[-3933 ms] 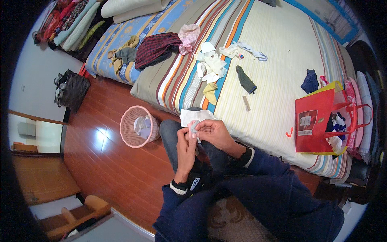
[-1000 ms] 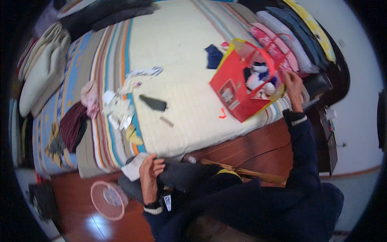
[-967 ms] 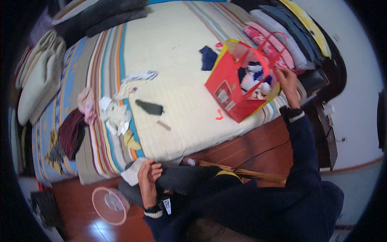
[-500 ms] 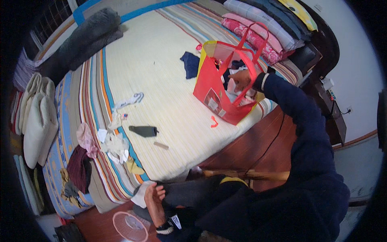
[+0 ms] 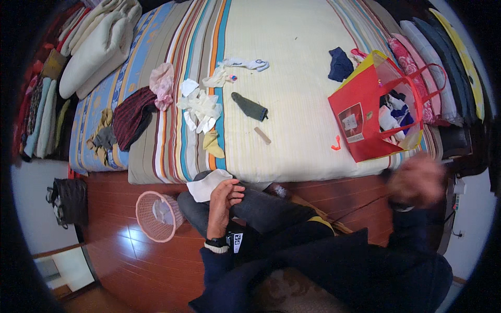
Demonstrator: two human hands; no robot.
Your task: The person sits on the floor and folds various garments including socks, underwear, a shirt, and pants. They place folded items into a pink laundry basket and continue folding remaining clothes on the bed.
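Observation:
My left hand [image 5: 224, 199] rests on my knee, palm turned sideways and fingers loosely curled with nothing visible between them. Against its thumb side a white cloth [image 5: 205, 185] lies draped over the knee. My right hand [image 5: 417, 181] is smeared by motion beside the bed's front edge, just below a red bag [image 5: 360, 117] with yellow sides. Whether it holds anything cannot be made out. Inside the upright bag sits a heap of white, dark and blue clothes [image 5: 394, 116]. Close to the bag lie a navy cloth [image 5: 340, 64] and a small orange-red strip [image 5: 336, 143].
On the bed [image 5: 292, 151] lie a dark green sock [image 5: 249, 106], a tan strip [image 5: 262, 135], white garments [image 5: 199, 107], a yellow cloth [image 5: 213, 144], a pink cloth [image 5: 162, 86] and a maroon garment [image 5: 134, 116]. A pink basket [image 5: 156, 216] stands on the floor. Folded bedding [image 5: 102, 47] flanks the bed.
My right hand has come out of the red bag and moved down toward me. The view has swung left and down. My left hand stays by the white cloth.

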